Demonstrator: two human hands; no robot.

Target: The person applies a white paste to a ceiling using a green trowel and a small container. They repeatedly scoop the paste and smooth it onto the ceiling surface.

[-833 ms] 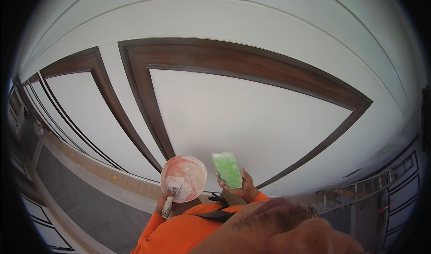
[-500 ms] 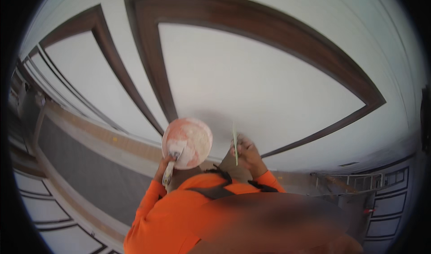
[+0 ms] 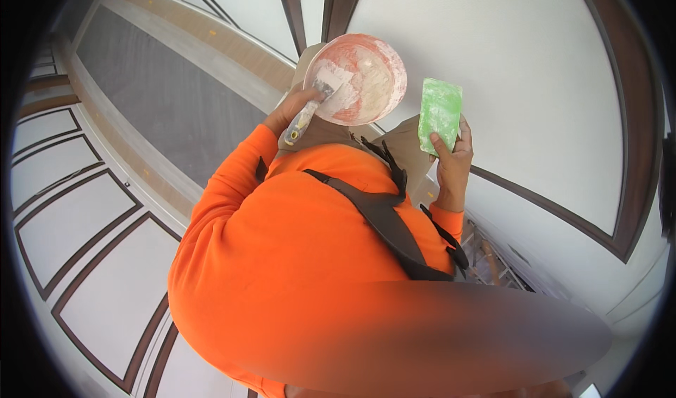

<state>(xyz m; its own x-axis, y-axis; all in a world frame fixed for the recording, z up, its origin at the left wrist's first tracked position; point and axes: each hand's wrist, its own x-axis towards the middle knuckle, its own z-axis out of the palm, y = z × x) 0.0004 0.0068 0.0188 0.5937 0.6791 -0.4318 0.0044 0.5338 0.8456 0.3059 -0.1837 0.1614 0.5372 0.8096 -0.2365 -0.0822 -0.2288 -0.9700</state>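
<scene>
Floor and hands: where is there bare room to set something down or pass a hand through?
The grey floor strip, between its pale edges, looks bare. Between the bowl and green block shows only a narrow gap. It's crowded at the left hand, where knife overlaps bowl.

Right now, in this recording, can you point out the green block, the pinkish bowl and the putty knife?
Green block (image 3: 441, 111): head view, middle of its flat face.
Pinkish bowl (image 3: 358, 45): head view, inner wall at the top.
Putty knife (image 3: 301, 122): head view, on its handle.

No legible txt, labels or nos. (nor signs).
</scene>
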